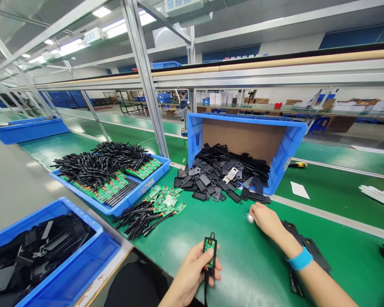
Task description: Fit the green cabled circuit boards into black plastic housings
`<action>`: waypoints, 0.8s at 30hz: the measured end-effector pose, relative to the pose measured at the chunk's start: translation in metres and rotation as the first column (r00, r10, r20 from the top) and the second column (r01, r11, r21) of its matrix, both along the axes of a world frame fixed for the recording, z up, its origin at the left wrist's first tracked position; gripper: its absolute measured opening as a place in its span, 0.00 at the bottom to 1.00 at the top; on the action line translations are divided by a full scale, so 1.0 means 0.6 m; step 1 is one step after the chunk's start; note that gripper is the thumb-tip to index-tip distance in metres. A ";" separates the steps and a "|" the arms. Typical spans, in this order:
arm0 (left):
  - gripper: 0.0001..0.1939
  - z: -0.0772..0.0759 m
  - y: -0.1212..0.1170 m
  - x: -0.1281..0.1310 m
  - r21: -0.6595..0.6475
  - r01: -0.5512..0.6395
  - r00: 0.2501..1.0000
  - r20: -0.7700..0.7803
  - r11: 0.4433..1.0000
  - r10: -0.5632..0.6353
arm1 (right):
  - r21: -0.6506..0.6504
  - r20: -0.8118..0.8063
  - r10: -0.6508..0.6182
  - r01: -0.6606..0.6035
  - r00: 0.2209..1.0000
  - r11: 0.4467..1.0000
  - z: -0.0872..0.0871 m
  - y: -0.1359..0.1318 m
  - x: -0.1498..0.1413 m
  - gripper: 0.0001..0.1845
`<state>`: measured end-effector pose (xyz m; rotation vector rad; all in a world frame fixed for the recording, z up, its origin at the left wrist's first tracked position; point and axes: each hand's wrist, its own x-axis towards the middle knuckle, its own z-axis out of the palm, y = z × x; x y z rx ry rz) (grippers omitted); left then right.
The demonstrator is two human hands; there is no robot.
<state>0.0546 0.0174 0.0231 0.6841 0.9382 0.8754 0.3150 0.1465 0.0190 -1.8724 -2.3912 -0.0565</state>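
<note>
Left hand (195, 265): gripping black rectangular plastic casing (215, 258), green circuit board (209, 247) inside
Right hand (266, 218): curled, hold unclear, before tipped blue plastic bin (283, 157)

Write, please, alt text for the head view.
A person's left grip holds an open black casing with a green circuit board inside; the right grip is beside a small pale item on a green workbench. Black parts spill from a blue bin.

Left hand (196, 264) curled in a grip, thumb (206, 257) on top, right hand (266, 218) farther forward, fingers (255, 212) bunched
</note>
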 end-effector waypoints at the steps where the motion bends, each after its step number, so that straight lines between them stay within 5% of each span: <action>1: 0.29 0.001 -0.001 0.001 -0.007 -0.023 1.000 0.020 1.000 0.023 | 0.014 0.007 -0.022 0.022 1.000 1.000 0.004 0.013 0.007 0.10; 7: 0.32 -0.001 -0.005 0.003 0.089 -0.032 0.996 0.091 0.996 0.024 | 0.034 0.027 -0.109 0.108 0.994 0.994 0.012 0.074 0.025 0.09; 13: 0.38 -0.013 -0.012 0.002 0.061 -0.014 0.999 0.052 0.998 0.011 | 0.022 -0.027 -0.219 0.219 0.975 0.975 -0.008 0.080 0.017 0.09; 20: 0.33 -0.018 -0.009 0.000 0.075 0.002 0.999 0.034 0.997 -0.005 | 0.009 -0.378 -0.167 0.184 0.911 0.983 0.022 0.063 0.029 0.08; 24: 0.35 -0.023 -0.011 0.001 0.057 -0.021 0.999 0.050 0.998 0.018 | -0.018 -0.630 -0.060 0.063 0.774 0.998 0.045 -0.010 -0.025 0.15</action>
